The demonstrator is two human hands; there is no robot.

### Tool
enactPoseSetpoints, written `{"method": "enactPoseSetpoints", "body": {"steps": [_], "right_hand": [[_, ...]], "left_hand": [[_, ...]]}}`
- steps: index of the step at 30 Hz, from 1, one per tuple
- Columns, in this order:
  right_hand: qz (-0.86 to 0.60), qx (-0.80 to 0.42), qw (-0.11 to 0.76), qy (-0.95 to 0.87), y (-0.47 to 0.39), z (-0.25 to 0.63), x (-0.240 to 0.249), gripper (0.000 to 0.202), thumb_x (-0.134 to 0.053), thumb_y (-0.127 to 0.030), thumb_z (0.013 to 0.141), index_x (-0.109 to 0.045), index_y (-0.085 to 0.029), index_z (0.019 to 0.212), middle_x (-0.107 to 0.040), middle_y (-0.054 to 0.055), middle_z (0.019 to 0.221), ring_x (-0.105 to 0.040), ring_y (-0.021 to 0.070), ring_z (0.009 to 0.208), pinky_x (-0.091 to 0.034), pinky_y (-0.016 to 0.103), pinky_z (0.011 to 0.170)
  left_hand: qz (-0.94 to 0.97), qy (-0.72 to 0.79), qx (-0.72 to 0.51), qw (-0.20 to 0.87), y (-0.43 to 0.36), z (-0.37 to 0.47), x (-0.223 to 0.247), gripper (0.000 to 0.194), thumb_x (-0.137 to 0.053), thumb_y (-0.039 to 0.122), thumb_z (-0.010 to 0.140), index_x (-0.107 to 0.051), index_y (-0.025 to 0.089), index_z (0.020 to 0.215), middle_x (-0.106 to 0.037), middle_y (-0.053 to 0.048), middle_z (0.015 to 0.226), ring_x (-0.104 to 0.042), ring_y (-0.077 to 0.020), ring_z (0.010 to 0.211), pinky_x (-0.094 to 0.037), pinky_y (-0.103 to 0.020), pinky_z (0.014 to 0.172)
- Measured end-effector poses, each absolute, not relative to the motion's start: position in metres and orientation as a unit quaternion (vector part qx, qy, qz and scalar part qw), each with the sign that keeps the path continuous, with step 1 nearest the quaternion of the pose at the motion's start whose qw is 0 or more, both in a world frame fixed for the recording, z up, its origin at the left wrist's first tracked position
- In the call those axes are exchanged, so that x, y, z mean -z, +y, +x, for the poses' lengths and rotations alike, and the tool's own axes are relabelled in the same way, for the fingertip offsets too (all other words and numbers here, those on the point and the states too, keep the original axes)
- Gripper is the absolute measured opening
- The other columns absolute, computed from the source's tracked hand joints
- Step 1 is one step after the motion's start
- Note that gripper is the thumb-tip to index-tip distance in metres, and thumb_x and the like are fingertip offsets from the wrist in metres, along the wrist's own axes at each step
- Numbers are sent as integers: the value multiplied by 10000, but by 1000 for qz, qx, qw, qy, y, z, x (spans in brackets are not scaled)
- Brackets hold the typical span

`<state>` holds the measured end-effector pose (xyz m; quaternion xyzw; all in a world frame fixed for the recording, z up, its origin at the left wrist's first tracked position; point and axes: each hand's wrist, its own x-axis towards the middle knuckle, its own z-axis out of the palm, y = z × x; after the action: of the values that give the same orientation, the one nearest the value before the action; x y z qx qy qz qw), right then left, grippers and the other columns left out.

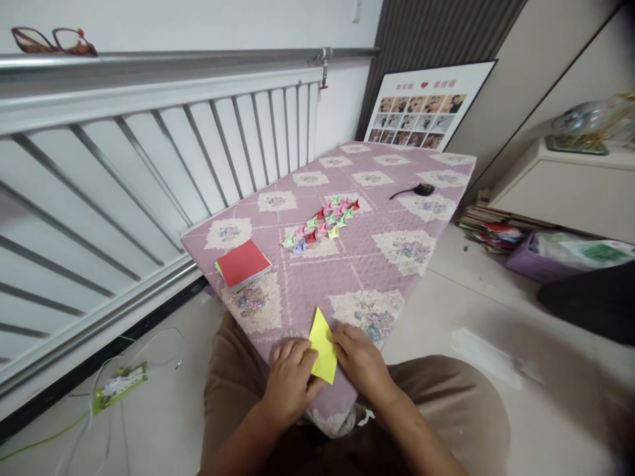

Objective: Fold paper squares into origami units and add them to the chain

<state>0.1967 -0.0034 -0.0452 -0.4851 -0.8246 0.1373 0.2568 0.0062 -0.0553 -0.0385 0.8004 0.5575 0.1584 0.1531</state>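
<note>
A folded sheet of yellow paper [323,349] lies at the near corner of the cloth-covered table [317,271], one point facing away from me. My left hand [292,373] grips its left edge, thumb on top and fingers curled. On the opposite edge, my right hand [361,357] pinches the paper between thumb and fingers. Beyond it to the left sits a stack of square coloured paper [244,264] with a red sheet uppermost. Several small folded paper pieces [322,227] in red, pink, green, blue and yellow stand in rows near the middle of the table.
A black object with a thin tail [423,190] rests toward the table's right edge. White railings [198,139] run along the left, with glasses [54,41] on the top bar. A photo board [421,109] leans behind. On the floor are a power strip [122,387] and a purple bin [526,261].
</note>
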Motion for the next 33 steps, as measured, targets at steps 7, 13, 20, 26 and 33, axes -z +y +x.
{"method": "enactPoseSetpoints", "body": {"steps": [7,13,20,26,33], "right_hand": [[-406,-198,305,-838,-6,212,47,311,-456,-26,767,-639,-216,932,-621,59,1003,-569,181,957,-460,330,841],[-432,-193,258,-842,-3,210,45,113,-561,-156,825,-649,-225,843,-618,42,943,-562,183,909,-450,321,813],[-490,-163,222,-827,-2,202,45,52,-607,-235,840,-646,-217,810,-617,43,924,-539,198,883,-408,327,777],[-532,-111,224,-809,-5,191,45,156,-576,-318,870,-638,-207,779,-603,61,902,-517,208,849,-386,326,741],[-565,-85,233,-787,-6,184,48,224,-590,-356,859,-592,-205,693,-587,64,848,-502,223,846,-364,331,731]], "left_hand": [[798,550,-198,145,-56,4,44,234,-531,231,872,-628,255,1084,-594,-43,1203,-470,-247,1109,-334,-431,961],[782,563,-227,140,-54,3,50,201,-495,187,870,-677,238,939,-630,-42,1099,-498,-229,1048,-354,-427,938],[735,620,-244,124,-52,-3,51,106,-582,182,805,-640,212,722,-631,-31,1020,-516,-228,1011,-340,-431,923],[716,645,-237,125,-49,-2,49,124,-573,210,816,-620,204,701,-622,-38,1047,-510,-232,1016,-336,-437,919],[719,649,-220,117,-48,0,46,144,-564,233,837,-596,196,701,-608,-41,1046,-511,-231,993,-340,-431,891]]}}
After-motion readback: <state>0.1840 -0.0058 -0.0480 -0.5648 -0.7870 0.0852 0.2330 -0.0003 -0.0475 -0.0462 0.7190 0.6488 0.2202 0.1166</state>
